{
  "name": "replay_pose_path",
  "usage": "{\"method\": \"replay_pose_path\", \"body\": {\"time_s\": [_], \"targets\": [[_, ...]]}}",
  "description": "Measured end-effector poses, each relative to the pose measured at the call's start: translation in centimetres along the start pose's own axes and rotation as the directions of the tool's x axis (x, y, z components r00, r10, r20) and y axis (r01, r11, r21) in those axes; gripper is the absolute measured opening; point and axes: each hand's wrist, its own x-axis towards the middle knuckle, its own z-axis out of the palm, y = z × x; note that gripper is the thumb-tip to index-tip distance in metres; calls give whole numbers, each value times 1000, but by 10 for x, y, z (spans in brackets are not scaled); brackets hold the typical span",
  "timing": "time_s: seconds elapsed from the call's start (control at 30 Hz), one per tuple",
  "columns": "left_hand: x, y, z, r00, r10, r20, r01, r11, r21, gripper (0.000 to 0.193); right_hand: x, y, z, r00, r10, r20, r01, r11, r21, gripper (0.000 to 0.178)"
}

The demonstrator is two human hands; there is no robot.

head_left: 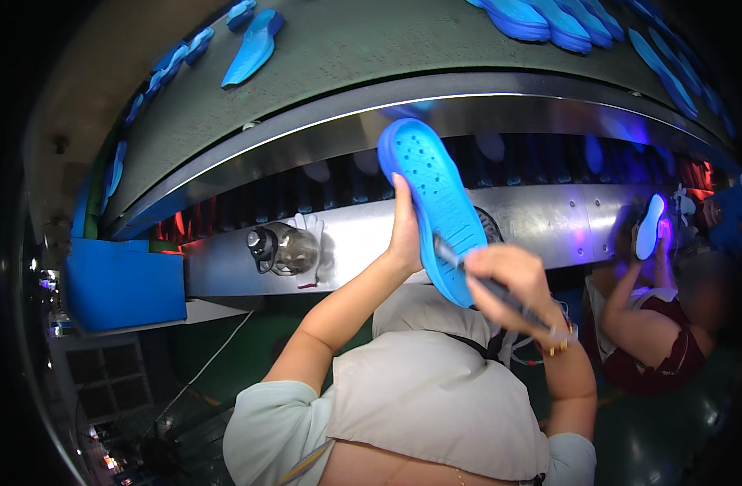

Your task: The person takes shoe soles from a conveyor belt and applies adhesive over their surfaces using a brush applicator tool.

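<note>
Blue sole [436, 202]: held up off the counter [355, 253], overlapping its front edge in view, pitted end toward the back edge, grooved end toward the body.
Dark-handled tool [502, 294]: slanted over the grooved end, blurred at the tip, perhaps a brush; impossible to tell whether touching.
Left hand [405, 235]: gripping the sole by its left rim, thumb laid along the side, other fingers hidden behind.
Right hand [513, 274]: closed around the tool, blurred.
Good handling: probably best to brace the sole firmly from behind, hold a steady slant, press lightly and evenly, and spare the left thumb.
Arms: bent at both elbows; left forearm slanting inward, right forearm rising steeply.
Clear jug [294, 251]: standing on the counter toward the left end, beside a pale glove [309, 277].
Green-grey belt [371, 57]: beyond the back edge, bearing more blue soles [253, 49].
Co-worker [663, 336]: seated near the right end, holding a pale-faced sole [650, 227].
</note>
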Motion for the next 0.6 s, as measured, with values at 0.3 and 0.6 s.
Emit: {"method": "replay_pose_path", "body": {"time_s": [0.3,0.6], "targets": [[-14,5,29,987,105,120,-85,983,-163,88,15,0,-17,993,117,-10,-110,953,282,18],[-10,35,29,977,186,103,-173,977,-126,92,-6,-6,-29,992,95,81,-112,963,246,20]]}}
